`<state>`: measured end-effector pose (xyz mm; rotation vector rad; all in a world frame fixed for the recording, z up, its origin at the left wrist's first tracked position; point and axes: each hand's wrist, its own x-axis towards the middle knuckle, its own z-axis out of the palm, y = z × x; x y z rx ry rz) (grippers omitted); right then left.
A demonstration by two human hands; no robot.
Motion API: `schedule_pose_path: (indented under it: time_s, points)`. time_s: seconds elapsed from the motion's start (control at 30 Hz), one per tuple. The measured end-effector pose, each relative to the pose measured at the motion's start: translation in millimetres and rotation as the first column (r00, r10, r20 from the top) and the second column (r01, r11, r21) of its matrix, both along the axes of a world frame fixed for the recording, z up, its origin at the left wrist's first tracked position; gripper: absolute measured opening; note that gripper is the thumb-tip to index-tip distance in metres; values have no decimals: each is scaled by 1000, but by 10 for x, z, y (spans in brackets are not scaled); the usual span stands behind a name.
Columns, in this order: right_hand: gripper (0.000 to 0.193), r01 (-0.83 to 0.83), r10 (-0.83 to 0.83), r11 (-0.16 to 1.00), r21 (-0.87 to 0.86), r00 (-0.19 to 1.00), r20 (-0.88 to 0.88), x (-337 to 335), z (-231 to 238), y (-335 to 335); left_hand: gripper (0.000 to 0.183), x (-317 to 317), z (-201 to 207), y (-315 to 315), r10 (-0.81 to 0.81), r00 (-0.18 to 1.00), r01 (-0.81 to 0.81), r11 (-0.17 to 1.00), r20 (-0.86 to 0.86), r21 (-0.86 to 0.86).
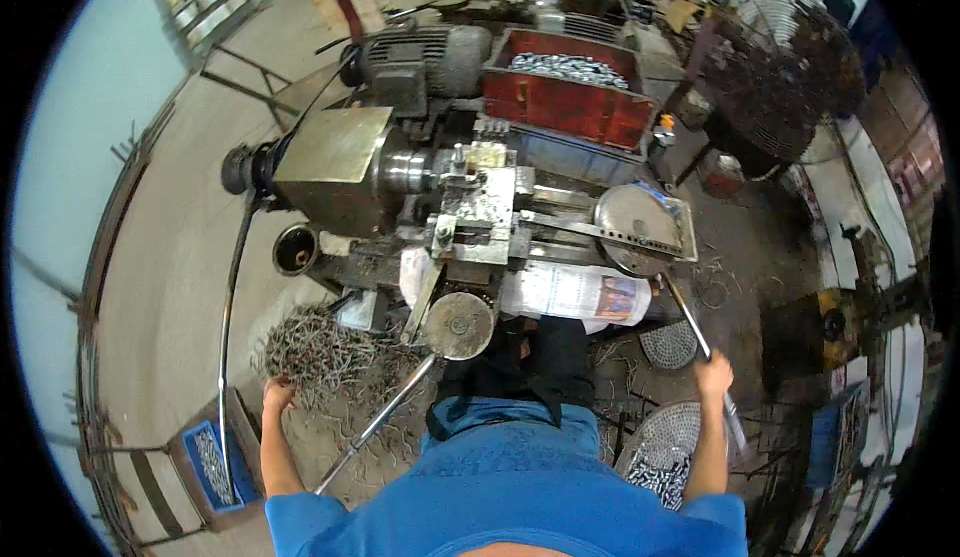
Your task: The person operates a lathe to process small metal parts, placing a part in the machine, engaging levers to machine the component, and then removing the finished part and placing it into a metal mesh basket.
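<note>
The person's left hand [277, 394] reached down with fingers loosely spread into a heap of metal swarf [325, 350] lying on the floor at the left front corner of the lathe-like machine [470, 197]; whether it held any strands could not be told at this size. The right hand [714, 374] was closed around a long steel lever [690, 322] rising toward the round plate [637, 217] at the machine's right end. A red bin [565, 107] of bright parts stood behind; a perforated tray [660, 447] lay below the right forearm.
</note>
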<state>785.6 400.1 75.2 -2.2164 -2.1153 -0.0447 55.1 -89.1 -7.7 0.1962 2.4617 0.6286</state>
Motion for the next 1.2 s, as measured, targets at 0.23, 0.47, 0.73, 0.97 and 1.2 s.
schedule_pose_path:
  time_s: [0.23, 0.47, 0.73, 0.97, 1.2]
  points:
    - [31, 118, -138, 990, -82, 937, -320, -980, 236, -940, 32, -50, -209, -198, 40, 993, -49, 995, 108, 82]
    - [42, 111, -135, 991, -80, 895, -425, -1225, 195, -1182, 21, -217, -132, 485, -85, 996, 87, 974, -22, 211]
    - [38, 107, -104, 994, 1, 969, -222, -870, 107, -935, 19, -367, -444, 601, -206, 974, 221, 954, -89, 203]
    - [63, 1, -63, 977, 214, 957, 282, 327, -1, 953, 32, -239, -117, 1458, -485, 834, 468, 875, -265, -126]
    - [68, -201, 196, 898, 391, 979, 54, -385, -69, 580, 42, -87, -116, 2070, -715, 560, 570, 700, -419, -431]
